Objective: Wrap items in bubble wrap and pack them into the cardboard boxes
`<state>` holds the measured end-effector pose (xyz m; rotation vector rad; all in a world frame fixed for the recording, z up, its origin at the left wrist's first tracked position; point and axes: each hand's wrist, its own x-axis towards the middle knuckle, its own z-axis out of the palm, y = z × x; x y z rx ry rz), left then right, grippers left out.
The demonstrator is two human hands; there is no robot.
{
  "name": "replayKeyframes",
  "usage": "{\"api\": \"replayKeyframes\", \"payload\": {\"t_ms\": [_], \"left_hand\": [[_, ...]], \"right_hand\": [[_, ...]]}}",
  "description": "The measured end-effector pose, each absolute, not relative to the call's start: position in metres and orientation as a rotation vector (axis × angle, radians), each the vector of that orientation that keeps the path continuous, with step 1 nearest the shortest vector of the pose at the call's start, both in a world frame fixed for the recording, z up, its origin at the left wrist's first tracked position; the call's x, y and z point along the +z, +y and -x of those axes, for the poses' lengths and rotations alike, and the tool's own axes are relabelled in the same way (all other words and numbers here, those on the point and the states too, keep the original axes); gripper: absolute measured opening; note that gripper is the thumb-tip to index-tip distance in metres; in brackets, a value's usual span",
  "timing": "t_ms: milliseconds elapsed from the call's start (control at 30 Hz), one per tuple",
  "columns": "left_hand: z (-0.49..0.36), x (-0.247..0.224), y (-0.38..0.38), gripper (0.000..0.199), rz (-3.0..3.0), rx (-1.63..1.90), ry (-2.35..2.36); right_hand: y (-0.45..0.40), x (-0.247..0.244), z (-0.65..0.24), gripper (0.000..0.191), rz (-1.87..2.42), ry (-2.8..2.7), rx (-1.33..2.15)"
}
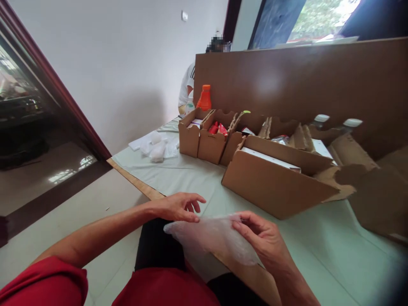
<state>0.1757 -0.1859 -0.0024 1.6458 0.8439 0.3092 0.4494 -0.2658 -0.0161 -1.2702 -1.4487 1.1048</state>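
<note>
A clear, crumpled plastic bag (pixel 216 238) hangs over my lap at the table's near edge. My right hand (pixel 263 236) pinches its upper right part between thumb and fingers. Just above the bag's left end is my left hand (pixel 181 207), fingers apart and slightly curled, with nothing visible in it. Whether the left thumb touches the plastic I cannot tell. The bag looks flat, and no contents show through it.
A row of cardboard boxes (pixel 189 142) holds packets, with a larger box (pixel 270 182) nearer me. Several clear plastic bags (pixel 158 148) lie at the table's far left. An orange bottle (pixel 205 98) stands behind. Past the cardboard panel (pixel 287 85) sits a person (pixel 186 87).
</note>
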Motion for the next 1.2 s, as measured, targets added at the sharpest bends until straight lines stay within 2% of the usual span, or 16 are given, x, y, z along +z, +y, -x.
{"api": "replayKeyframes", "payload": {"t_ms": [67, 100, 267, 367, 467, 533, 700, 833, 1000, 1200], "left_hand": [[-0.178, -0.012, -0.189, 0.031, -1.562, 0.385, 0.822], [-0.176, -0.014, -0.189, 0.023, -1.54, 0.425, 0.829], [-0.122, 0.001, -0.157, 0.027, -1.417, 0.859, 1.021], [-0.077, 0.024, -0.108, 0.027, -1.297, 1.218, 1.194], [-0.051, 0.041, -0.045, 0.021, -1.181, 1.416, 1.374], [-0.051, 0.044, -0.005, 0.02, -1.131, 1.442, 1.5], [-0.073, 0.032, 0.057, 0.037, -1.178, 1.278, 1.736], [-0.059, 0.033, 0.062, 0.028, -1.359, 1.24, 1.927], [-0.035, 0.03, 0.064, 0.039, -1.561, 1.128, 2.082], [-0.057, 0.003, 0.095, 0.039, -1.536, 1.146, 2.016]], "right_hand": [[-0.255, -0.014, -0.442, 0.033, 1.274, -1.439, 1.106], [-0.25, -0.015, -0.441, 0.035, 1.282, -1.415, 1.083], [-0.23, -0.044, -0.451, 0.051, 1.37, -1.254, 0.935], [-0.231, -0.068, -0.459, 0.054, 1.512, -1.202, 1.035], [-0.236, -0.081, -0.463, 0.057, 1.582, -1.164, 1.109], [-0.236, -0.083, -0.464, 0.06, 1.614, -1.135, 1.121], [-0.233, -0.082, -0.465, 0.062, 1.671, -1.091, 1.124], [-0.235, -0.085, -0.468, 0.056, 1.679, -1.137, 1.106], [-0.234, -0.087, -0.466, 0.047, 1.667, -1.239, 1.067], [-0.234, -0.082, -0.461, 0.047, 1.644, -1.257, 1.021]]}}
